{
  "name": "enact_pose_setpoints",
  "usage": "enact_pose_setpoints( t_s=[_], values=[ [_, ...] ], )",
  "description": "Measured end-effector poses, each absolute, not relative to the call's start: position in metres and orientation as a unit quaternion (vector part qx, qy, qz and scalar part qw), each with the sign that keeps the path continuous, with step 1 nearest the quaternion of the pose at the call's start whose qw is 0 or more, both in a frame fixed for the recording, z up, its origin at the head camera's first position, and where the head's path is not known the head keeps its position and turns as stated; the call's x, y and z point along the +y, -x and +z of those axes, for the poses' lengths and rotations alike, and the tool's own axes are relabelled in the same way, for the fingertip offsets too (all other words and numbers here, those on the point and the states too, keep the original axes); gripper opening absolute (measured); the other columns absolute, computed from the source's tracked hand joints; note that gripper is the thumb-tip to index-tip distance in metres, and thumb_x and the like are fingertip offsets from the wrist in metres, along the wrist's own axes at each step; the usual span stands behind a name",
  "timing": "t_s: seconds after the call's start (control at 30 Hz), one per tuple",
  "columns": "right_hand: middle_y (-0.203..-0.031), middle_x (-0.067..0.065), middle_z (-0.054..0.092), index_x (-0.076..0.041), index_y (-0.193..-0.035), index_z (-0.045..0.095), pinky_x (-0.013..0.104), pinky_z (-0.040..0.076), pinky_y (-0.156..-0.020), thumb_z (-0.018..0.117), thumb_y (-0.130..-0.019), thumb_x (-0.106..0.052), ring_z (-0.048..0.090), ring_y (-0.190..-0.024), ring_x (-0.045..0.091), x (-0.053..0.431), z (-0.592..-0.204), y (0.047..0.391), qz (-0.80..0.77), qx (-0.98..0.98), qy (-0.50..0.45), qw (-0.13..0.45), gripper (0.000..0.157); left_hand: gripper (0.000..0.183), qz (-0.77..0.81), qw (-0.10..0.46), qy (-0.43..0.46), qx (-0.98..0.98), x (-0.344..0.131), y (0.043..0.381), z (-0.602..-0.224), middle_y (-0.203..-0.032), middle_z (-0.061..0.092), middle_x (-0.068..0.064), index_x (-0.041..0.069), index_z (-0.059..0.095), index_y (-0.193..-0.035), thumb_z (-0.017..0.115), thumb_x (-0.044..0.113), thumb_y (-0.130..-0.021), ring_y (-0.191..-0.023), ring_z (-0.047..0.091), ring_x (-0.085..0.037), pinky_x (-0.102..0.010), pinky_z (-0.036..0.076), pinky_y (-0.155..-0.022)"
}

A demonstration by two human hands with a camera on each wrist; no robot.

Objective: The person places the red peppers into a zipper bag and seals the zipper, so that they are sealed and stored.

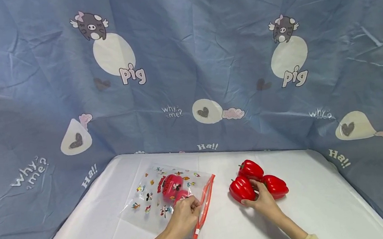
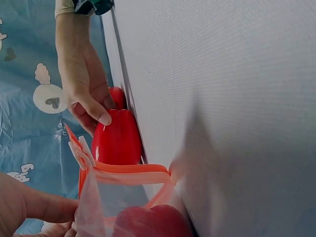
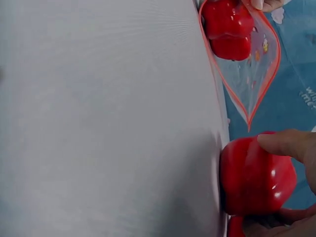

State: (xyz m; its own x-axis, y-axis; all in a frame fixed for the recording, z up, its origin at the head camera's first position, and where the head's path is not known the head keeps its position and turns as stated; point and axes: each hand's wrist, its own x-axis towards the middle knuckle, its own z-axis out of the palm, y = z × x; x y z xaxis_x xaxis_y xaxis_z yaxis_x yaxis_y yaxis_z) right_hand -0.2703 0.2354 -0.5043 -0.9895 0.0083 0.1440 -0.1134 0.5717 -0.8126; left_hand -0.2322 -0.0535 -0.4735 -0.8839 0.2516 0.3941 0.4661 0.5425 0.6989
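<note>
My left hand (image 1: pixel 184 215) pinches the upper edge of a clear zip bag (image 1: pixel 140 216) printed with cartoon figures, near its orange-red zip rim. In the right wrist view the bag's mouth (image 3: pixel 275 64) gapes, facing the peppers on the right. Red bell peppers (image 3: pixel 229 29) lie inside the bag. My right hand (image 1: pixel 264 202) grips a red bell pepper (image 1: pixel 240 188), thumb on its near side and fingers around the far side. Two more red bell peppers lie by it, one behind (image 1: pixel 251 169) and one to the right (image 1: pixel 275 186).
A white cloth covers the table (image 1: pixel 320 191). Behind and around it hangs a blue curtain (image 1: pixel 177 58) with pig prints. An orange-red slider end (image 1: pixel 195 235) of the bag points toward the near side.
</note>
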Motion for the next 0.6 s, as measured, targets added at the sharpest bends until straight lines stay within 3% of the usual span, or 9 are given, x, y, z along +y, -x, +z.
enact_pose_setpoints(
  t_s=[0.6],
  values=[
    [-0.132,0.022,0.054,0.005,-0.138,0.041,0.048,0.049,-0.095,0.083,-0.073,-0.021,0.053,-0.120,0.036,0.2357,-0.5056,0.2667,0.478,-0.876,-0.009,0.055,0.082,0.007,-0.432,0.127,0.205,-0.869,-0.0534,0.2317,-0.4739,-0.063,0.058,0.005,0.002,0.066,-0.077,0.062,-0.002,-0.082,-0.057,0.047,0.001,-0.018,0.042,-0.053]
  ],
)
